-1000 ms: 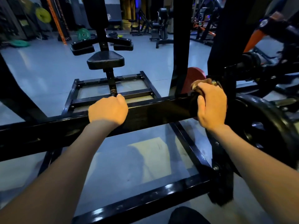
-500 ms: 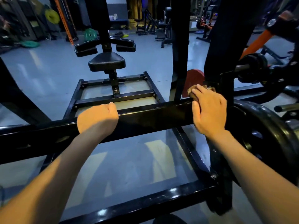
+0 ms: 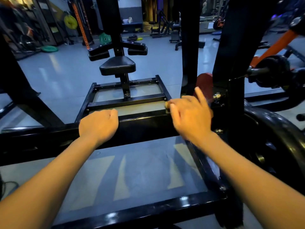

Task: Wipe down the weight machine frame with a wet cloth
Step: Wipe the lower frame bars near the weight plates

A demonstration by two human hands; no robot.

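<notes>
Black steel crossbar (image 3: 145,124) of a weight machine frame runs across the view in a dim gym, both of a person's bare hands on it. Left hand (image 3: 99,125) rests on top of the crossbar, fingers curled over its far edge in a narrow grip. Right hand (image 3: 189,116), blurred, lies further along the crossbar beside the black upright (image 3: 231,63), its fingers partly spread; a small brownish corner of cloth (image 3: 167,105) shows at its fingertips, though how it is held cannot be told. Beyond the crossbar stands a padded seat (image 3: 118,65); a large black weight plate (image 3: 280,146) hangs just past the upright.
</notes>
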